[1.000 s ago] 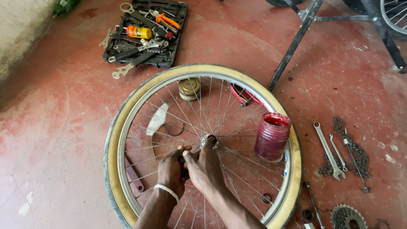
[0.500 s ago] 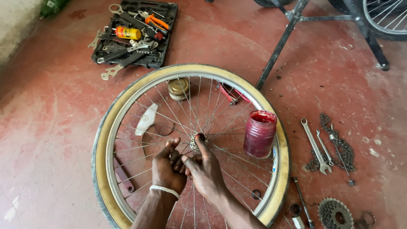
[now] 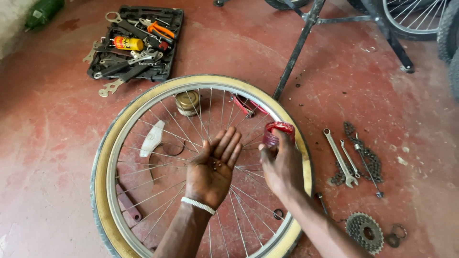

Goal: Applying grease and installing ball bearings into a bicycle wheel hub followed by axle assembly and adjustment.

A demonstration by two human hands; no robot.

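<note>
I held my left hand flat and palm up over the bicycle wheel lying on the red floor, fingers spread open, a few tiny dark bits resting in the palm. Just to its right, my right hand had its fingers closed around the red jar, above the wheel's right rim. Spanners and a chain lay farther right.
</note>
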